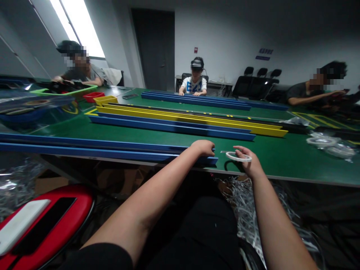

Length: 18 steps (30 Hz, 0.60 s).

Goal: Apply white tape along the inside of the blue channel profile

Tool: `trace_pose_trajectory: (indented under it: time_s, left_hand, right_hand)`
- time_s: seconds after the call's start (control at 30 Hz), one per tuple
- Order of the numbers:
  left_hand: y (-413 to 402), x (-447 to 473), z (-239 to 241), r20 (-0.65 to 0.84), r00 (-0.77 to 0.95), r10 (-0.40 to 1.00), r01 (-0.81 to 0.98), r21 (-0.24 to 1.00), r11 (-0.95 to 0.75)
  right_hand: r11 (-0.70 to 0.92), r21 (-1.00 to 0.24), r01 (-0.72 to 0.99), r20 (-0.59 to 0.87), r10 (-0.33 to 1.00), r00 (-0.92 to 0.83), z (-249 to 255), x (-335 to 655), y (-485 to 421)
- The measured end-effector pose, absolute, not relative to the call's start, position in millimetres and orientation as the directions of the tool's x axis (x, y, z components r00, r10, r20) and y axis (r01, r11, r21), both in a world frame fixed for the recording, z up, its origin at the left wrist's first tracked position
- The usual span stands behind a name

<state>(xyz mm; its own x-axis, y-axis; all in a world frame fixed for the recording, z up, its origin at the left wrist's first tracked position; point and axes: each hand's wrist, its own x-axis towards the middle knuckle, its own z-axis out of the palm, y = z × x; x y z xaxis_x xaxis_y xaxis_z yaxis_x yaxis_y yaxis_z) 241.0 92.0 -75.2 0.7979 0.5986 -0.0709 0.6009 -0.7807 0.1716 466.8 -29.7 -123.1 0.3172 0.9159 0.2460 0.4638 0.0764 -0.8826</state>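
Note:
My left hand [203, 147] rests, fingers curled, on the right end of a long blue rail [92, 147] that lies along the near edge of the green table [281, 157]. My right hand [245, 160] holds a thin white tape ring [238, 156] just right of that rail end, above the table edge. A short strip of tape runs from the ring toward the rail.
More blue rails [168, 127], a yellow rail [191, 119] and a black one lie across the table. Green, red and yellow trays [95, 96] sit far left. Bagged tape rolls [326, 144] lie at right. Three people sit around the table. Shredded scraps [242, 202] lie below.

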Motion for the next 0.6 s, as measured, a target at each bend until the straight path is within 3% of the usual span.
trace_pose_trajectory:
  time_s: [0.37, 0.5, 0.6]
  left_hand:
    - [88.6, 238.2, -72.8, -0.059, 0.779, 0.624, 0.623, 0.178, -0.761]
    - [87.5, 238.5, -72.6, -0.06, 0.774, 0.63, 0.63, 0.175, -0.757]
    - [86.7, 238.7, -72.3, -0.059, 0.772, 0.633, 0.633, 0.173, -0.755]
  right_hand:
    - [-0.003, -0.742, 0.67, 0.442, 0.749, 0.493, -120.7, 459.4, -17.5]
    - [0.015, -0.529, 0.849, 0.588, 0.728, 0.353, -117.3, 459.3, -9.2]
    - [0.076, -0.463, 0.883, 0.619, 0.74, 0.262, -115.9, 463.4, -4.0]
